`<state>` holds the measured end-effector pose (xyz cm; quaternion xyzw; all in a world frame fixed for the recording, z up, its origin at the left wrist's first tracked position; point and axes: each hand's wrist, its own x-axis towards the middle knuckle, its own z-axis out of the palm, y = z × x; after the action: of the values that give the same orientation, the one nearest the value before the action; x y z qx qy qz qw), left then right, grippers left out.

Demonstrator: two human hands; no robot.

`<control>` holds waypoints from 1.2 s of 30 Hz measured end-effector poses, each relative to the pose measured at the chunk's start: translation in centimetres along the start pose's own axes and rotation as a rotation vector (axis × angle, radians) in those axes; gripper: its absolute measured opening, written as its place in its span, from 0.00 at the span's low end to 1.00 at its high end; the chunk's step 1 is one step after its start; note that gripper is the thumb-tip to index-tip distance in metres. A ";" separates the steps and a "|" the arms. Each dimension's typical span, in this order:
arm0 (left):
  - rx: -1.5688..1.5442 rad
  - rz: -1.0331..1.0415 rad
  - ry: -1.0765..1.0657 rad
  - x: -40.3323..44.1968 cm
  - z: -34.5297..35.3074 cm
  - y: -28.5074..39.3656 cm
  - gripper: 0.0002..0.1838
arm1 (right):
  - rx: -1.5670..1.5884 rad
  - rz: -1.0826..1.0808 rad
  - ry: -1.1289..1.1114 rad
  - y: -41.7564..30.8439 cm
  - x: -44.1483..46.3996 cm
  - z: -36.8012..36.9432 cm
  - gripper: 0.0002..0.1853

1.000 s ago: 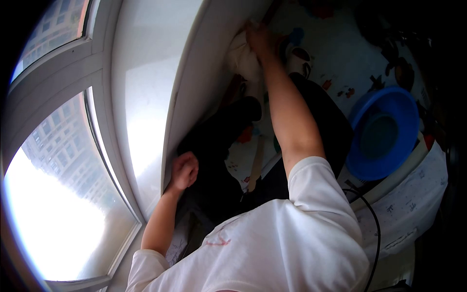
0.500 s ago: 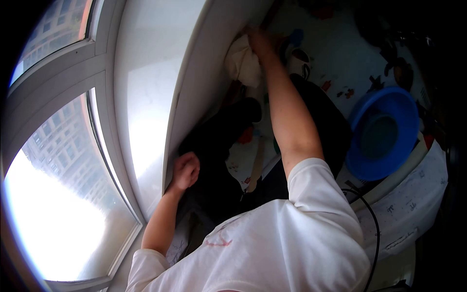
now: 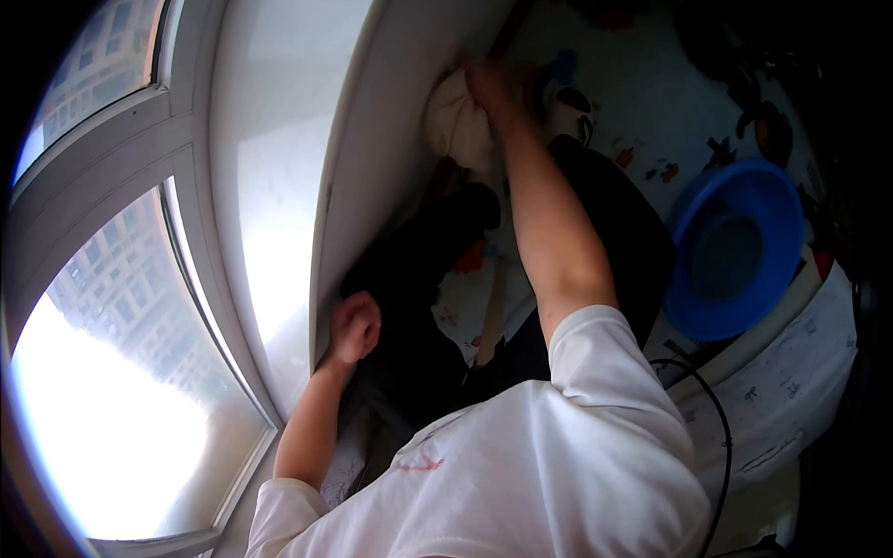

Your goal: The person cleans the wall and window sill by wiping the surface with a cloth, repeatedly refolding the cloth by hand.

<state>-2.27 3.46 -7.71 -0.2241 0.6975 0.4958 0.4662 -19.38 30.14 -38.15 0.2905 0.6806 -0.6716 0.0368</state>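
My right hand [image 3: 486,86] reaches far forward and grips a pale cloth [image 3: 458,121], which hangs against the white wall [image 3: 395,130] below the window sill. Its fingertips are dark and partly blurred. Nearer my body, my left hand [image 3: 356,327] is curled into a loose fist with nothing visible in it. That hand is close to the wall's edge, over my dark trouser leg [image 3: 400,270].
A blue basin [image 3: 684,288] stands on the floor at the right, with something dark round inside. A shoe [image 3: 569,116] shows beyond my right forearm. The window [image 3: 139,344] is at the left. A black cable [image 3: 721,437] curves beside my shirt.
The right hand and the cloth have shifted slightly to the left along the wall. My left hand stays in its fist at the same place.
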 end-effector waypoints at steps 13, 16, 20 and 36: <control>-0.058 -0.069 0.005 -0.1 0.4 0.2 0.12 | 0.299 0.258 0.010 -6.5 -2.2 -2.6 0.25; -0.049 -0.057 0.003 -0.2 0.5 0.5 0.12 | 0.334 0.274 0.026 -6.5 -1.9 -2.6 0.25; -0.048 -0.053 0.008 0.0 0.2 0.3 0.12 | 0.263 0.143 0.049 -5.4 -1.4 -2.0 0.24; -0.052 -0.027 0.034 0.0 0.5 0.1 0.11 | 0.310 0.269 -0.005 -7.0 -2.2 -3.2 0.30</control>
<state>-2.15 3.95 -7.74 -0.2539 0.6893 0.5036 0.4548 -19.61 32.85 -30.60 0.3791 0.5241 -0.7581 0.0828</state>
